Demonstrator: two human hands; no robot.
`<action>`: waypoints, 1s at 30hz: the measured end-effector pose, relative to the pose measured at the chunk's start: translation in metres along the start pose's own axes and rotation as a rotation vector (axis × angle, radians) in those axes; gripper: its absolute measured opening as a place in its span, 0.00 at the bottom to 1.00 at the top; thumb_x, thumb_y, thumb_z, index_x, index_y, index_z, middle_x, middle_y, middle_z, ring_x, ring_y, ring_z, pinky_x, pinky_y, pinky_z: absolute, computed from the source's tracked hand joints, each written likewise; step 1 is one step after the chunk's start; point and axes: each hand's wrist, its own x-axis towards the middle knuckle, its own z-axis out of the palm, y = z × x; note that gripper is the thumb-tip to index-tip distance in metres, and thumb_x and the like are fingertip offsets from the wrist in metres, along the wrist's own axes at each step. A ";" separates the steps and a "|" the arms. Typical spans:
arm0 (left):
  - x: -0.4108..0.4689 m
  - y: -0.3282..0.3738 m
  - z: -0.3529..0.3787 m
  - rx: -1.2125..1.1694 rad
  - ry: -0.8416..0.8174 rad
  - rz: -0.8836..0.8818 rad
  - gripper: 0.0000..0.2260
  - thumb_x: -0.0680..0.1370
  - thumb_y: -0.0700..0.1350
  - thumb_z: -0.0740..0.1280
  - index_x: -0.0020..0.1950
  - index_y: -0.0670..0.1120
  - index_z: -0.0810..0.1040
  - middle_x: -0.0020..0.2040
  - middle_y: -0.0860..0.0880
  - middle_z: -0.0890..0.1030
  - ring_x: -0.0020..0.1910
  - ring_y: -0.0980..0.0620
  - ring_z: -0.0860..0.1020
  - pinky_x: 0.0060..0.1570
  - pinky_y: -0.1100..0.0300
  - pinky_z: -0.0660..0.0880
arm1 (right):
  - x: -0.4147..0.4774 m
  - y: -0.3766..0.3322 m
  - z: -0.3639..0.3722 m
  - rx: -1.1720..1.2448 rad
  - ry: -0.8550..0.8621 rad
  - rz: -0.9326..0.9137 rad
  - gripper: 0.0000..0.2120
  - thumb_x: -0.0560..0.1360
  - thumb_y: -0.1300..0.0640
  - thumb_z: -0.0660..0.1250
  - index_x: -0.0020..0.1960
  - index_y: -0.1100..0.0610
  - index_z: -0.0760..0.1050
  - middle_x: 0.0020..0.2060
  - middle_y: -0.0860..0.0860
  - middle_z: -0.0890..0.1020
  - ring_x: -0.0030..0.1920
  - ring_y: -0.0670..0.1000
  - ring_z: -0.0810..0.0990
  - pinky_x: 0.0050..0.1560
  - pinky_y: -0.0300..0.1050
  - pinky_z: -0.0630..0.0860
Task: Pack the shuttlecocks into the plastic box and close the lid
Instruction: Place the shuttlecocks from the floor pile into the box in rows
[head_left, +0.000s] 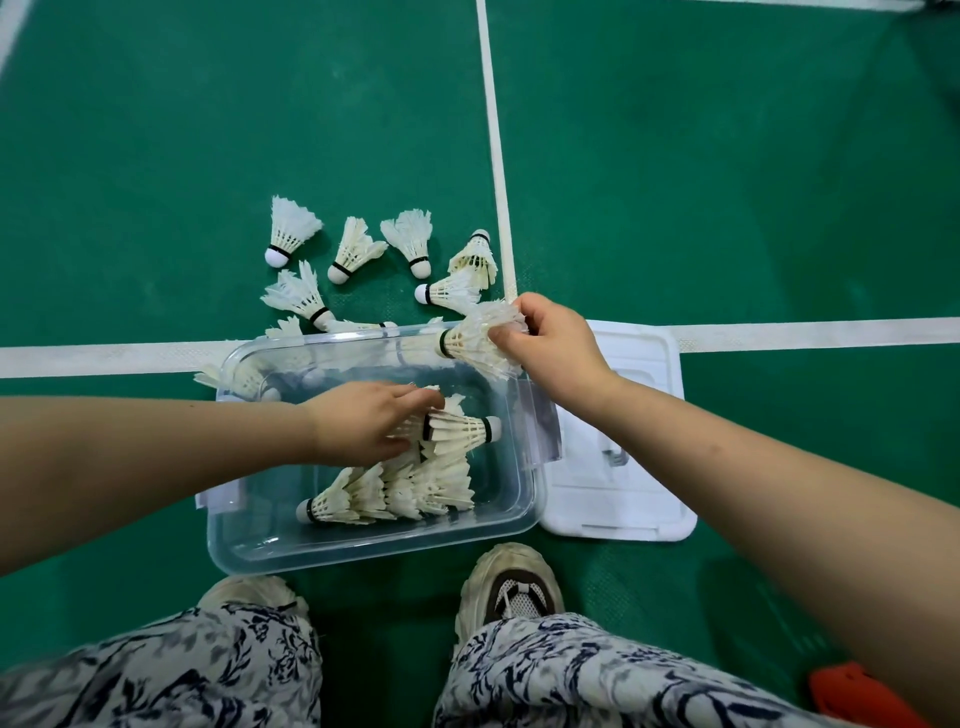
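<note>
**A:** On the green floor (727, 182) our box (363, 545) sits open, with its lid (623, 514) flat just to the right. A nested row (384, 499) lies inside, and loose shuttlecocks (353, 249) lie beyond the far rim.

**B:** Our hands are apart. The left hand (363, 423) holds a short stack (462, 430) in the box. The right hand (550, 348) pinches one shuttlecock (465, 340) by its feathers over the far corner.

**A:** We should probably turn it to face the same way as the stack, then ease it in gently so no feathers get crushed.

Glossy clear plastic box (524, 499), feathered shuttlecocks (291, 231), matt floor (727, 182).
</note>
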 end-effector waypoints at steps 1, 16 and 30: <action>0.002 0.003 0.000 -0.010 -0.041 -0.018 0.25 0.76 0.50 0.64 0.71 0.51 0.60 0.68 0.51 0.71 0.62 0.49 0.73 0.58 0.56 0.70 | 0.000 0.000 0.000 0.002 0.001 0.002 0.12 0.73 0.58 0.66 0.34 0.54 0.66 0.29 0.48 0.69 0.34 0.50 0.67 0.37 0.44 0.64; 0.019 0.019 -0.011 0.135 -0.008 -0.093 0.22 0.75 0.46 0.62 0.68 0.52 0.63 0.64 0.50 0.74 0.61 0.48 0.71 0.56 0.51 0.72 | -0.002 0.004 -0.001 -0.016 -0.001 -0.015 0.08 0.73 0.58 0.66 0.38 0.57 0.69 0.29 0.48 0.69 0.34 0.50 0.67 0.36 0.44 0.63; -0.005 0.005 -0.031 0.096 0.028 -0.037 0.24 0.77 0.50 0.62 0.71 0.53 0.60 0.69 0.54 0.68 0.64 0.53 0.67 0.60 0.56 0.69 | 0.000 0.005 0.002 -0.020 -0.004 -0.006 0.10 0.73 0.58 0.66 0.45 0.66 0.73 0.35 0.54 0.74 0.37 0.51 0.69 0.38 0.44 0.65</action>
